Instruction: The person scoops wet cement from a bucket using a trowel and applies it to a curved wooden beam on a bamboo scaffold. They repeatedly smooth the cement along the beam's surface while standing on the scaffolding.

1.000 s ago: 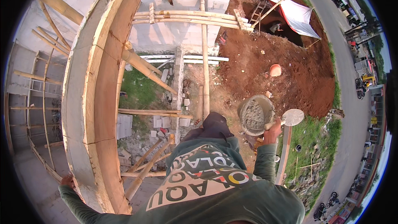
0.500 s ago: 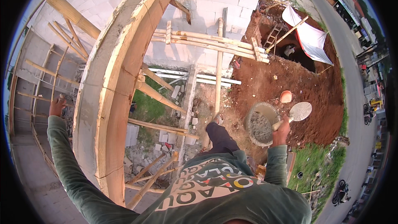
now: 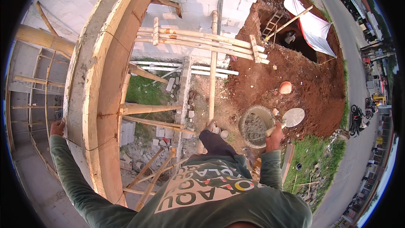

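While the left hand (image 3: 58, 127) lies against the outer edge of the long concrete beam (image 3: 76, 109), the right hand (image 3: 275, 137) is clamped round the pale handle of a trowel (image 3: 291, 118). Right fingers wrapped about the grip; rounded blade out past the knuckles, to the right. Left fingers bent at the beam's edge; whether they grip it or merely rest there, I cannot tell.

Bucket (image 3: 265, 112) just left of the right hand, grey mortar (image 3: 254, 127) inside. Butt of the trowel handle overlaps the bucket's rim from this angle; contact uncertain.

Edges: beam bends up the left side, timber board (image 3: 107, 101) along it, then a gap between board and dark green shirt (image 3: 206, 190), with rubble (image 3: 155, 149) showing through. Bamboo pole (image 3: 213, 71) runs away ahead, a foot (image 3: 211, 125) at its near end.

Room: red soil (image 3: 310, 88) spreads past the blade; orange bowl (image 3: 285, 87) on it, apart from the trowel. Plank (image 3: 288, 160) near the right forearm. Farther off, white sheet (image 3: 310, 25) over a pit (image 3: 301, 48).
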A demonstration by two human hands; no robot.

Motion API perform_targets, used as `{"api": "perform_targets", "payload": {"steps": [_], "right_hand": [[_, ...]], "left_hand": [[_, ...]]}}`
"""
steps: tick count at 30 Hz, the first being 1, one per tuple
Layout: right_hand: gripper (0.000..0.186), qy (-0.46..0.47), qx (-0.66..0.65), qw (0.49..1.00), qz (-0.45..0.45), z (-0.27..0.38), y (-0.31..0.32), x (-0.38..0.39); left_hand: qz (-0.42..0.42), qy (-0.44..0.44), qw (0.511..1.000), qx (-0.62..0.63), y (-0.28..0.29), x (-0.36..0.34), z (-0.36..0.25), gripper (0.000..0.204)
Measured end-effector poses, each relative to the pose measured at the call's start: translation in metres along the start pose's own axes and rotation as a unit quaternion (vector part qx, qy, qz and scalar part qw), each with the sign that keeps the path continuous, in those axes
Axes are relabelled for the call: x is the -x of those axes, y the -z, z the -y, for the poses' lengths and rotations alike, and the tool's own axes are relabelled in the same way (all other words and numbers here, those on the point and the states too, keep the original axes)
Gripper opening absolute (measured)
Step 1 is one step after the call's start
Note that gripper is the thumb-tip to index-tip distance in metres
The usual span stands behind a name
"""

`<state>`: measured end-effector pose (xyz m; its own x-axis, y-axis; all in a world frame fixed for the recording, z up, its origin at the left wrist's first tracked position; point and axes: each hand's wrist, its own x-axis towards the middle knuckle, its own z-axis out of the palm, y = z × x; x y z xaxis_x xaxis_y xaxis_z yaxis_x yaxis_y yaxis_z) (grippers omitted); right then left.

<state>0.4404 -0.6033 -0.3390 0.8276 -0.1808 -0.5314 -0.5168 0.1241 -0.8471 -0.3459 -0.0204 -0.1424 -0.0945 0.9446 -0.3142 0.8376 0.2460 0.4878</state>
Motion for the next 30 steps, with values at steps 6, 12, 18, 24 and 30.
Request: {"api": "perform_targets", "payload": {"steps": [6, 12, 18, 24, 30], "right_hand": [[0.02, 0.037, 0.013, 0.999, -0.007, 0.028, -0.064, -0.011], [0.021, 0.021, 0.05, 0.998, 0.033, 0.059, -0.125, -0.022], [0.018, 0.027, -0.019, 0.994, 0.108, 0.101, -0.195, -0.018], [0.012, 0.022, -0.003, 0.976, 0.215, 0.135, -0.296, -0.033], [0.011, -0.006, 0.001, 0.964, 0.267, 0.167, -0.388, -0.048]], "left_hand": [[-0.01, 0.034, 0.99, -0.137, 0.008, 0.015, -0.011, 0.036], [-0.047, 0.042, 0.984, -0.169, 0.006, 0.026, -0.013, 0.036], [-0.038, 0.037, 0.991, -0.124, 0.004, 0.026, -0.008, 0.038], [-0.039, -0.032, 0.981, -0.185, 0.001, 0.051, -0.014, 0.039], [-0.059, 0.017, 0.991, -0.122, -0.003, 0.063, -0.004, 0.036]]}}
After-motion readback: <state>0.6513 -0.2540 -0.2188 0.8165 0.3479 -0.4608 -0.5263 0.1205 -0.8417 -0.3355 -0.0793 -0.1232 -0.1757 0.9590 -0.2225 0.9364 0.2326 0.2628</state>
